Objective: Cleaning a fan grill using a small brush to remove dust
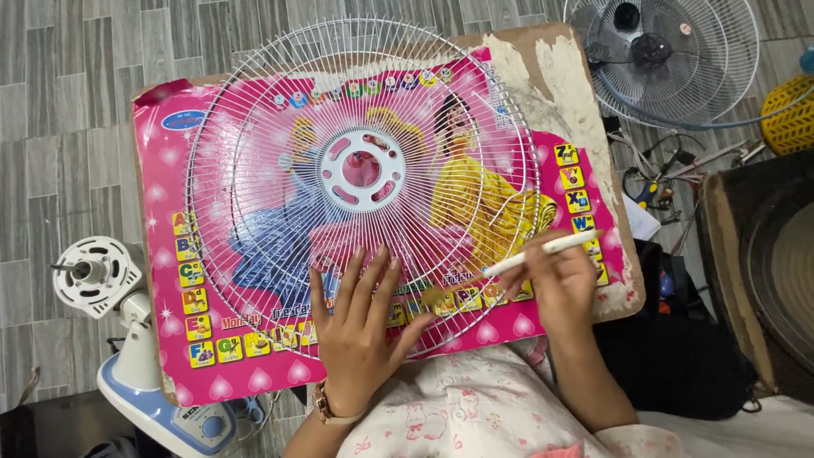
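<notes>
A round white wire fan guard lies flat on a small pink children's table with cartoon figures and alphabet squares. My left hand rests flat on the guard's near rim, fingers spread, pressing it down. My right hand holds a thin white-handled brush. The brush's tip touches the wires near the guard's lower right rim.
A fan motor and stand with a blue-white base sits left of the table. Another wire guard with a motor lies at the top right, with cables and tools below it. A yellow basket and a brown box are at right.
</notes>
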